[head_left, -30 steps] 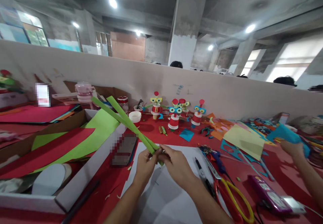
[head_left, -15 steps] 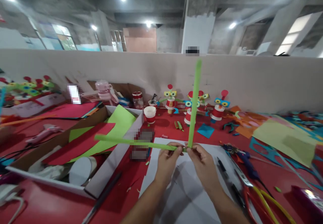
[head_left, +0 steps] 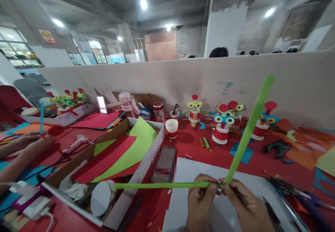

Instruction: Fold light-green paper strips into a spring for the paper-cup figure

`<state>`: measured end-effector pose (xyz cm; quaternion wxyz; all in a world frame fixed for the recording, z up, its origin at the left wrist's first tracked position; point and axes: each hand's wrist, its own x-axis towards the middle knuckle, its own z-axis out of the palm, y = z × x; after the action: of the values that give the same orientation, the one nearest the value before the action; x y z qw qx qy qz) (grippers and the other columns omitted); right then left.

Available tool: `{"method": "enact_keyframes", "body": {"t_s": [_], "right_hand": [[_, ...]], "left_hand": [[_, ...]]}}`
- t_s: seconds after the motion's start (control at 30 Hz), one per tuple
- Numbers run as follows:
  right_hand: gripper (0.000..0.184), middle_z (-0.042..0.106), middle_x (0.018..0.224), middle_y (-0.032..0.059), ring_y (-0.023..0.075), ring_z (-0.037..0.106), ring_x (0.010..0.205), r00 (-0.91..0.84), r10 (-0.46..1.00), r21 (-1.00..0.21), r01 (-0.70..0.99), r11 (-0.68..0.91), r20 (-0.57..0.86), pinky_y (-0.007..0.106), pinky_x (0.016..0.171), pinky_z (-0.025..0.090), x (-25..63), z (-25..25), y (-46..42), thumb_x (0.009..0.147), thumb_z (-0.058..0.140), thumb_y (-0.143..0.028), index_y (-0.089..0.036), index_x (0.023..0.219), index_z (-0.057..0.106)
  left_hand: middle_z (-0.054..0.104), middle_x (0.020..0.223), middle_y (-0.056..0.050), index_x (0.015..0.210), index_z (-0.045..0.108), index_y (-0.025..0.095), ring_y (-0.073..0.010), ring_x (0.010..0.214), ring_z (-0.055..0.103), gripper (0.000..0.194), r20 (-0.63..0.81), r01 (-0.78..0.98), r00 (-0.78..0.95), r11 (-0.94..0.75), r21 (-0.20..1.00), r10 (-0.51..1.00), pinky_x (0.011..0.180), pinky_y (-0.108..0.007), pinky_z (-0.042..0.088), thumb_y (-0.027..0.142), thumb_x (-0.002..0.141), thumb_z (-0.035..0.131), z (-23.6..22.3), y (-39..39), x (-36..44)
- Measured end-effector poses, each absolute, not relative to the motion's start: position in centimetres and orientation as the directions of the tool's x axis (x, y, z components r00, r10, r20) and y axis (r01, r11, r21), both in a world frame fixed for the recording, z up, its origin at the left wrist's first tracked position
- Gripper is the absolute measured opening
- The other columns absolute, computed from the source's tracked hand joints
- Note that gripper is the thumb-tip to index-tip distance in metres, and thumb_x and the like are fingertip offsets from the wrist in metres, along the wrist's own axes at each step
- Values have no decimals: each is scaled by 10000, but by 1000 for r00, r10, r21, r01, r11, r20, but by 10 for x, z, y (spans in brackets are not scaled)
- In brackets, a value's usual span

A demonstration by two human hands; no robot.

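Two light green paper strips meet at a small folded joint between my hands, above white sheets (head_left: 180,190) on the red table. My left hand (head_left: 201,200) pinches the joint, and one green paper strip (head_left: 162,185) runs level from it to the left. With thumb and fingers closed, my right hand (head_left: 243,200) holds the base of the other green paper strip (head_left: 250,131), which rises tilted to the right. The fold itself is partly hidden by my fingertips.
Left of the sheets lies a cardboard box (head_left: 136,179) with coloured paper. Paper-cup robots (head_left: 220,134) and a white-red cup (head_left: 171,128) stand behind. A glue gun (head_left: 309,204) lies at right. Another person's hands (head_left: 39,143) hold a blue strip at far left.
The view has turned left, so the scene sits further right and the other person's hands show. The upright strip now leans right; both hands keep their pinch at the joint.
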<state>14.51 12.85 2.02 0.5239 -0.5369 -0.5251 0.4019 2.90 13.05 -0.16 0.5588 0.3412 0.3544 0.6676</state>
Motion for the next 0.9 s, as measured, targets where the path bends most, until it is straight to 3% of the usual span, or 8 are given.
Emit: {"method": "enact_keyframes", "body": {"t_s": [0.27, 0.43, 0.57, 0.9], "right_hand": [[291, 751, 798, 69, 250, 718, 741, 153, 976, -967, 224, 117, 154, 272, 675, 600, 142, 17, 127, 702, 689, -502, -219, 764, 724], [232, 760, 895, 83, 256, 721, 793, 119, 962, -933, 298, 203, 247, 304, 728, 602, 151, 4, 129, 741, 672, -442, -232, 807, 745], [261, 761, 853, 87, 263, 722, 774, 152, 964, -943, 288, 169, 219, 310, 712, 597, 155, 5, 128, 730, 667, -471, -222, 777, 729], [292, 726, 771, 57, 225, 650, 709, 247, 950, -961, 244, 128, 190, 311, 674, 528, 142, 23, 122, 662, 685, -473, -204, 773, 714]], "left_hand": [[607, 758, -52, 702, 738, 191, -145, 631, 595, 159, 114, -472, -150, -173, 864, 982, 600, -281, 492, 343, 685, 779, 1, 133, 28], [667, 664, -56, 685, 717, 178, -151, 628, 601, 219, 11, -536, -99, -63, 842, 995, 638, -283, 481, 369, 637, 813, 8, 134, 28], [667, 609, -51, 674, 705, 156, -142, 578, 590, 264, -36, -570, -77, -14, 822, 996, 619, -281, 462, 381, 608, 826, 11, 134, 34], [654, 633, -20, 689, 708, 157, -134, 648, 590, 229, 68, -600, -90, -108, 792, 994, 690, -279, 451, 317, 592, 839, 16, 130, 27]]}}
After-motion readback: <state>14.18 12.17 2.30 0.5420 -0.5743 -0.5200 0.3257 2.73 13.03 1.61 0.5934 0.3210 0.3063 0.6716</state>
